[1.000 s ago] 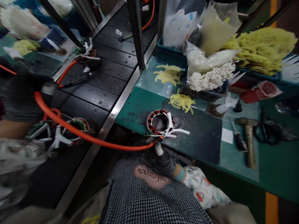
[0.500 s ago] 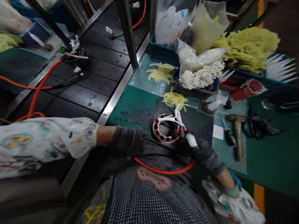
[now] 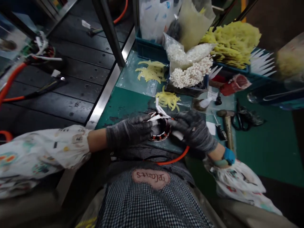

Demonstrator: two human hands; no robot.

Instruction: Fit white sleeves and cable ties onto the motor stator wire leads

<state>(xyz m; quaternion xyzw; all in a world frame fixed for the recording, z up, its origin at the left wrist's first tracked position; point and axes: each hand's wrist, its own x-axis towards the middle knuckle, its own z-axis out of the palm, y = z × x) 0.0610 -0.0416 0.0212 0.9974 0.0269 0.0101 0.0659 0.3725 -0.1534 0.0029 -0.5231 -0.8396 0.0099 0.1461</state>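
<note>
A ring-shaped motor stator (image 3: 160, 137) with dark red-brown windings lies on the green bench near its front edge. White sleeved leads (image 3: 161, 111) cross its top. My left hand (image 3: 131, 130), in a grey glove, has its fingers bent over the stator's left rim; the thumb is hidden. At the right rim, my gloved right hand (image 3: 196, 128) has its fingers closed around where the leads meet an orange cable (image 3: 174, 161). A piece of white sleeve (image 3: 177, 135) shows under that hand. The cable loops down across my apron.
Yellow insulating pieces (image 3: 168, 98) lie behind the stator, with a bag of white beads or tubes (image 3: 190, 74) beyond. To the right are a hammer (image 3: 227, 125), a screwdriver (image 3: 221, 132) and scissors (image 3: 241, 120). Left of the bench, a metal post (image 3: 106, 31) stands beside a dark slatted conveyor (image 3: 80, 76).
My left hand has come up from the bench edge onto the stator's left side. My right hand has moved up to the stator's right rim. The camera view has shifted.
</note>
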